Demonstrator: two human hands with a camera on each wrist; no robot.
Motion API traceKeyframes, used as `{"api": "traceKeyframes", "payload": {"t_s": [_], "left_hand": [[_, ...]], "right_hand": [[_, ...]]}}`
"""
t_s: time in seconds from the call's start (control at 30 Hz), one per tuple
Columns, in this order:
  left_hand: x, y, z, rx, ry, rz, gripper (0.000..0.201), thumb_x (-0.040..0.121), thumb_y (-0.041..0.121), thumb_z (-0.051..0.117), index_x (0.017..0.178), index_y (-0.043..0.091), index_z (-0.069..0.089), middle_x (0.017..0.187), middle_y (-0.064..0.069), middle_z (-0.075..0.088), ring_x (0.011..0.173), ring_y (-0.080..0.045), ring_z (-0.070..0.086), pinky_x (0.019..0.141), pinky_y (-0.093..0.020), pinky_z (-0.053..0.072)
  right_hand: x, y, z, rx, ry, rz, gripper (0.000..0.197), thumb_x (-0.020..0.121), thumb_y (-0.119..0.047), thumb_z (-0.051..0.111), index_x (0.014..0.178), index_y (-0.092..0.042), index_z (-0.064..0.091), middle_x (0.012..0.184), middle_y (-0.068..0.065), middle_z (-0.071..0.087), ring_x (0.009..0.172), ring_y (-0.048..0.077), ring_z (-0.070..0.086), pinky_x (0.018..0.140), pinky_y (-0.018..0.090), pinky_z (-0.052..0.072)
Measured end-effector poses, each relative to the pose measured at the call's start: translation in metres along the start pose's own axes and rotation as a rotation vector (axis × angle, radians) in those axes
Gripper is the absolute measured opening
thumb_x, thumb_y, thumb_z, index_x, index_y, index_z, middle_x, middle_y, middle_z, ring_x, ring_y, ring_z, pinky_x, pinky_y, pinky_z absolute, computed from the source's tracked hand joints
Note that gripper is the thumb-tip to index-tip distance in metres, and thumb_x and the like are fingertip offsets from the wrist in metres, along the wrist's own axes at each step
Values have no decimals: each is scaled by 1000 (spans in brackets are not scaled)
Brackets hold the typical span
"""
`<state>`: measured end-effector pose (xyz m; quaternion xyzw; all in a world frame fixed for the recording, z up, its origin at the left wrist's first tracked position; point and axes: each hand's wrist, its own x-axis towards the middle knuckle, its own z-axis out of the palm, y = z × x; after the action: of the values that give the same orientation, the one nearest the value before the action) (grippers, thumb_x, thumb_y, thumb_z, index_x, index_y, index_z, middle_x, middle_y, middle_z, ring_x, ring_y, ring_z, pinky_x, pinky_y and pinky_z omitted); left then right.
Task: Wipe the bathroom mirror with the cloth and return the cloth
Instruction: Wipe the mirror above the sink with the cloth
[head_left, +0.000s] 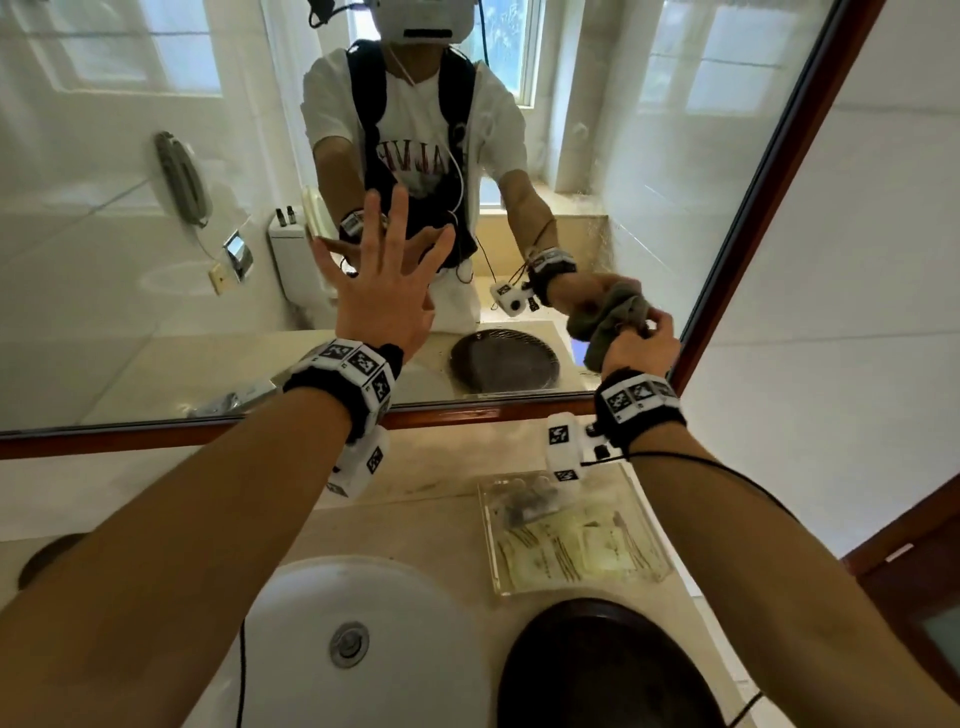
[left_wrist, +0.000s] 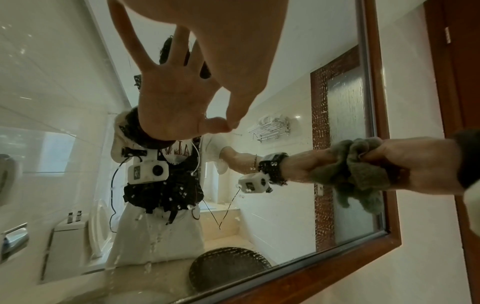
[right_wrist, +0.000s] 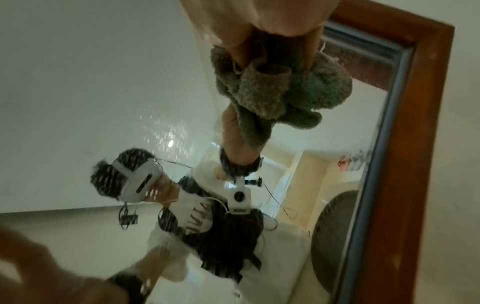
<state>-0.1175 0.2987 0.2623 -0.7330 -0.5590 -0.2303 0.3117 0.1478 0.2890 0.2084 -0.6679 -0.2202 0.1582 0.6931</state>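
The wood-framed bathroom mirror (head_left: 130, 208) fills the wall above the counter. My left hand (head_left: 382, 280) lies flat against the glass with its fingers spread and holds nothing; in the left wrist view the left hand (left_wrist: 228, 61) touches the mirror (left_wrist: 64, 102) with its thumb tip. My right hand (head_left: 641, 345) grips a bunched grey-green cloth (head_left: 605, 332) and presses it onto the glass near the lower right corner. The cloth (left_wrist: 363, 170) meets its own reflection there. In the right wrist view the cloth (right_wrist: 272, 92) hangs crumpled from my right hand (right_wrist: 246, 20).
The brown frame (head_left: 779, 171) runs close to the right of the cloth. Below lie a beige counter (head_left: 426, 519), a white sink (head_left: 291, 623), a clear tray of toiletries (head_left: 488, 545) and a dark round dish (head_left: 597, 670). Water drops (left_wrist: 182, 193) speckle the glass.
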Motion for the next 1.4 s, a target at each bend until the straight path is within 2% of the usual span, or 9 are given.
{"api": "traceKeyframes", "payload": {"t_s": [0.07, 0.13, 0.27, 0.5, 0.8, 0.93, 1.07, 1.27, 1.4], "left_hand": [[0, 1, 2, -3, 4, -7, 98, 76, 38, 72, 152, 40, 10, 162, -14, -5, 147, -37, -4, 98, -80, 16], [0, 1, 2, -10, -1, -9, 98, 77, 38, 72, 152, 40, 10, 162, -14, -5, 148, -37, -4, 98, -80, 15], [-1, -7, 0, 7, -28, 39, 97, 79, 39, 70, 153, 40, 8, 162, -13, -7, 148, -36, -5, 100, -78, 17], [-12, -31, -3, -131, -6, -174, 91, 79, 47, 69, 151, 44, 13, 160, -21, -5, 146, -42, -3, 107, -72, 14], [-30, -67, 3, -47, -54, -121, 98, 78, 55, 67, 152, 43, 4, 161, -15, -9, 148, -34, -4, 104, -75, 11], [-32, -81, 2, 14, -79, -44, 103, 76, 50, 71, 153, 42, 3, 161, -12, -11, 148, -32, -6, 101, -76, 16], [-32, -88, 3, 14, -104, -3, 99, 80, 49, 68, 153, 42, 1, 161, -11, -15, 148, -30, -10, 100, -77, 19], [-33, -86, 5, -5, -83, -9, 96, 80, 45, 68, 153, 41, 5, 161, -12, -13, 148, -30, -10, 101, -78, 14], [-33, -85, 7, -10, -52, -9, 96, 79, 42, 70, 153, 39, 9, 161, -13, -11, 148, -31, -9, 101, -78, 7]], "right_hand": [[10, -7, -5, 30, 19, -22, 27, 88, -7, 51, 109, -16, 64, 92, 11, 67, 80, 26, 67, 65, 28, 56], [12, -9, -1, 39, 30, -33, 34, 85, -5, 45, 112, -20, 61, 93, 10, 66, 78, 25, 67, 63, 29, 58], [11, 19, 23, -110, 25, -54, 46, 74, -16, 39, 113, -31, 58, 108, 14, 58, 88, 35, 65, 76, 49, 59], [-51, -1, 40, -186, -63, -1, 53, 81, 3, 39, 123, -22, 58, 120, 17, 48, 106, 40, 56, 93, 45, 50], [-131, 8, 83, -311, -263, -124, 50, 84, -2, 45, 125, -28, 57, 128, 10, 42, 114, 34, 51, 104, 43, 44], [-166, 10, 94, -290, -387, -296, 33, 88, -10, 55, 112, -30, 64, 124, 3, 44, 109, 25, 53, 92, 32, 45], [-154, 5, 91, -226, -379, -235, 27, 90, -16, 54, 107, -34, 66, 119, -1, 49, 104, 23, 57, 92, 30, 47], [-81, -20, 43, -72, -124, -57, 23, 94, -15, 53, 110, -28, 64, 109, -2, 62, 94, 16, 61, 81, 23, 47], [-27, -43, 14, 32, 45, -96, 23, 91, -15, 56, 110, -19, 68, 89, 2, 69, 82, 20, 67, 62, 17, 49]]}}
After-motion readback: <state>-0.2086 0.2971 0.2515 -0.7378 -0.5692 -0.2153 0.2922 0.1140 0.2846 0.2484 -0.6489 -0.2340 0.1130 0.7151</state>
